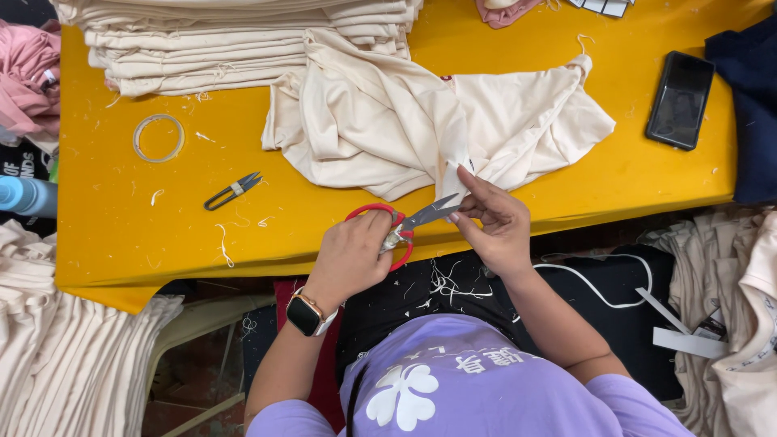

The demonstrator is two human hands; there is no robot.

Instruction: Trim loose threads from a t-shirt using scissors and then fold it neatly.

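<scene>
My left hand [348,255], with a smartwatch on its wrist, grips red-handled scissors [407,224] at the near edge of the yellow table [121,235]. The blades are parted and point right, toward my right hand [495,226]. That hand pinches a narrow fold at the lower edge of a cream garment [388,121], which lies crumpled on the table just beyond both hands. The blade tips sit right beside the pinched fold.
A tall stack of folded cream garments [243,40] stands at the back. Small thread snips [233,191] and a clear tape ring [158,137] lie to the left, a black phone [680,99] and dark blue cloth [753,105] to the right. Cream piles [65,356] flank the table.
</scene>
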